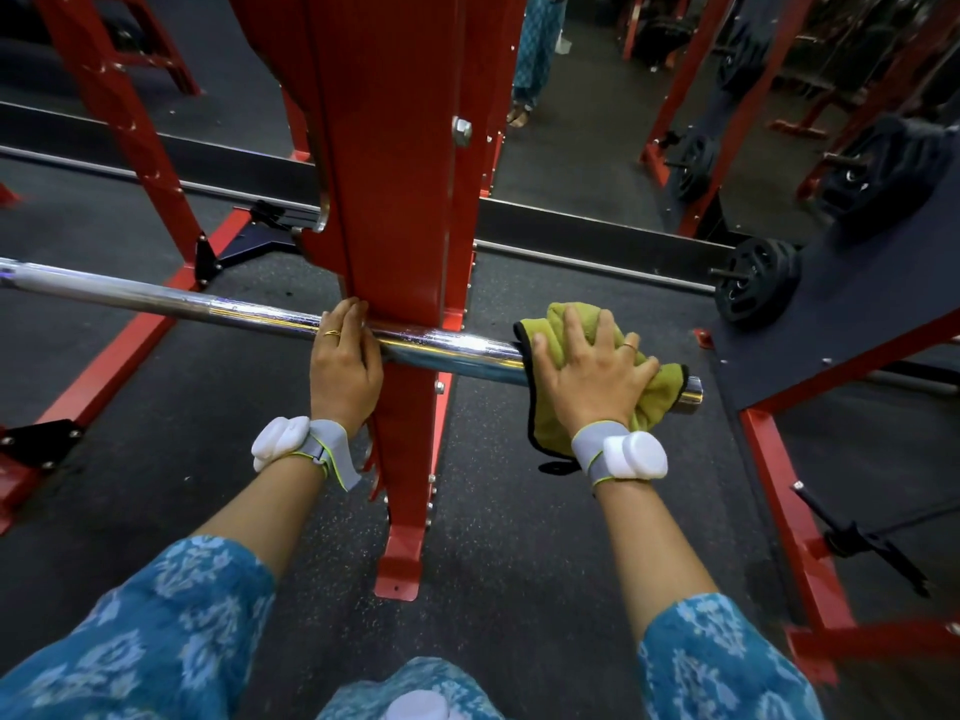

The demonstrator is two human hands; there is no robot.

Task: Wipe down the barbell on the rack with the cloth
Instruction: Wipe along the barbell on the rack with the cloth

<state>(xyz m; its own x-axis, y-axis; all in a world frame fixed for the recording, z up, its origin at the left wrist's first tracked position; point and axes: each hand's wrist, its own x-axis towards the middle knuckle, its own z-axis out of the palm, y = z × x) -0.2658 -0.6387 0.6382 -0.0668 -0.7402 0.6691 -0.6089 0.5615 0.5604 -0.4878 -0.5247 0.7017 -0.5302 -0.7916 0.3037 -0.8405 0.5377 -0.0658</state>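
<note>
Beyond blue sleeves (156, 615), left hand (344, 363) curled over the bar (156, 298) beside the rack (395, 174), likely steadying it, right hand (592, 371) splayed flat, pressing the cloth (548, 428) around the bar's outer end for wiping.

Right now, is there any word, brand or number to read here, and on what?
None readable. The barbell, cloth, red rack and white wrist devices show no writing; any marks on the weight plates are too blurred to read.
</note>
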